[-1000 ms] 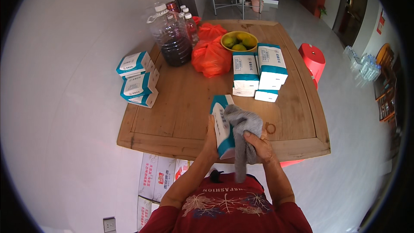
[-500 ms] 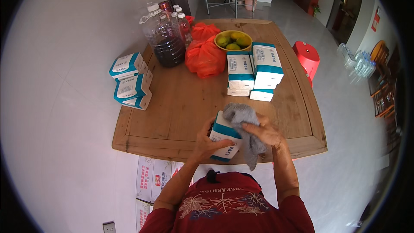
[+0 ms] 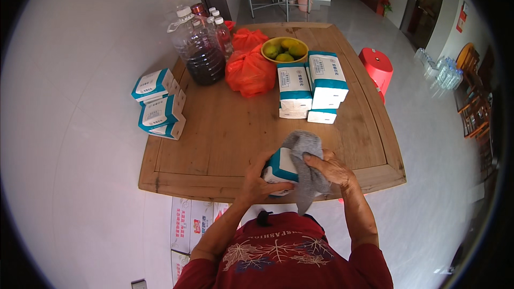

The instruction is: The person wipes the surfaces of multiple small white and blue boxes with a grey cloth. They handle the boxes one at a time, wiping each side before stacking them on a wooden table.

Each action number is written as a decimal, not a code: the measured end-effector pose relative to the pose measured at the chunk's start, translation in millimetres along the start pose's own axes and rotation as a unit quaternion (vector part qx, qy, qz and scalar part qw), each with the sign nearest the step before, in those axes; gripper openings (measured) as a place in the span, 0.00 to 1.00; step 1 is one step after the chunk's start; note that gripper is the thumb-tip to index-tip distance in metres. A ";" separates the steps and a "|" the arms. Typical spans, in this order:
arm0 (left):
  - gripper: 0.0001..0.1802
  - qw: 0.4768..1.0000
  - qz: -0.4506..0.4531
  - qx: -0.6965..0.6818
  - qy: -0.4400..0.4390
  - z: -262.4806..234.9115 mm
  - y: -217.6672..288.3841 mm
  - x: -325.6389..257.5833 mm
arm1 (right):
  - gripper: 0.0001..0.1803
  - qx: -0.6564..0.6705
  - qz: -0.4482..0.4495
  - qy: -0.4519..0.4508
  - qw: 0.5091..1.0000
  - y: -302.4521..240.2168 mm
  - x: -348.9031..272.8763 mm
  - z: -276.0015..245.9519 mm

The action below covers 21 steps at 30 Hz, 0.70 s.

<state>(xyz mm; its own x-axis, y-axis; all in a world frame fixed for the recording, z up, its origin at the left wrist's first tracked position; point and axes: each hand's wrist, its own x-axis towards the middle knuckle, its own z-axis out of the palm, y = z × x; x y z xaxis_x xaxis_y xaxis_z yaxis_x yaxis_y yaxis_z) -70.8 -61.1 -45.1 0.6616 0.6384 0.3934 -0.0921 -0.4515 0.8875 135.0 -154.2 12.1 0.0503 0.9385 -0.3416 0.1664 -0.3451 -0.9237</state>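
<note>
My left hand [image 3: 261, 175] grips a white and teal box [image 3: 281, 169] just above the near edge of the wooden table [image 3: 225, 139]. My right hand [image 3: 334, 168] presses a grey cloth [image 3: 307, 166] over the top and right side of that box. The cloth hangs down past the table edge. Part of the box is hidden under the cloth.
A stack of similar boxes [image 3: 310, 85] stands mid-table, and three more [image 3: 159, 104] sit at the left edge. At the back are large bottles [image 3: 201, 48], orange bags [image 3: 249, 69] and a yellow bowl of green fruit [image 3: 285, 49]. A red stool [image 3: 376, 67] stands to the right, and cartons [image 3: 190, 225] lie under the table.
The box has been tipped from upright to lying lower and flatter near the table edge. The cloth has moved from its side onto its top.
</note>
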 end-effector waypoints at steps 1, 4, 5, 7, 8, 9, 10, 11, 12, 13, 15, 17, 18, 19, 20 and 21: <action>0.43 1.000 0.011 0.004 -0.007 -1.9 -3.2 0.4 | 0.30 0.059 -0.025 0.016 0.998 16.2 0.2 -0.8; 0.44 0.997 0.059 0.034 0.020 -5.1 -13.3 -1.8 | 0.26 0.222 -0.091 0.068 0.968 50.3 -0.5 10.7; 0.44 0.995 0.077 0.046 0.036 -5.2 -16.7 -2.9 | 0.25 0.273 -0.107 0.092 0.952 53.2 0.4 16.9; 0.47 0.972 0.150 0.158 0.089 -5.4 -22.1 -0.6 | 0.22 0.337 -0.133 0.130 0.923 53.4 0.2 28.1; 0.48 0.952 0.186 0.212 0.115 -5.4 -22.0 1.5 | 0.20 0.352 -0.144 0.142 0.914 51.6 0.6 33.6; 0.50 0.960 0.159 0.213 0.092 -2.5 -18.8 -0.2 | 0.19 0.367 -0.155 0.154 0.904 49.9 1.0 40.7; 0.51 0.966 0.133 0.213 0.069 1.3 -5.2 -1.2 | 0.18 0.397 -0.169 0.175 0.885 48.7 1.8 52.8; 0.53 0.970 0.106 0.213 0.046 2.9 2.3 -0.9 | 0.18 0.370 -0.171 0.158 0.899 50.9 2.4 58.6; 0.58 0.969 0.116 0.213 0.041 0.9 -1.0 3.6 | 0.18 0.343 -0.173 0.140 0.913 54.5 4.8 62.9; 0.58 0.992 0.081 0.073 0.059 1.4 -6.8 3.9 | 0.18 0.315 -0.174 0.118 0.925 57.3 9.0 68.1; 0.58 0.974 0.008 -0.209 0.090 4.2 -17.0 3.9 | 0.20 0.227 -0.219 0.105 0.943 56.7 23.1 79.4; 0.56 0.961 0.000 -0.256 0.105 -0.6 -15.6 7.9 | 0.20 0.120 -0.255 0.123 0.952 52.1 39.4 86.8; 0.55 0.961 0.000 -0.250 0.119 -3.7 -17.7 8.2 | 0.22 0.056 -0.285 0.144 0.946 55.6 49.6 89.0; 0.55 0.961 0.000 -0.242 0.135 -7.7 -18.8 8.9 | 0.22 0.017 -0.319 0.180 0.930 54.5 59.3 92.0; 0.54 0.962 0.016 -0.226 0.152 -8.7 -18.6 10.8 | 0.22 -0.021 -0.352 0.216 0.910 50.6 69.7 94.0; 0.53 0.963 0.010 -0.229 0.145 -10.6 -24.3 9.9 | 0.23 0.005 -0.344 0.223 0.912 46.8 79.4 92.5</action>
<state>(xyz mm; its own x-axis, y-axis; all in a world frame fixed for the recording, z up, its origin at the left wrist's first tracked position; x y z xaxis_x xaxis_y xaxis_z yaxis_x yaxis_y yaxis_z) -69.9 -37.1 -60.2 0.4269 0.8094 0.4032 -0.4645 -0.1863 0.8658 55.6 -96.8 -74.3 0.3343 0.8428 0.4219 0.3003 0.3290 -0.8953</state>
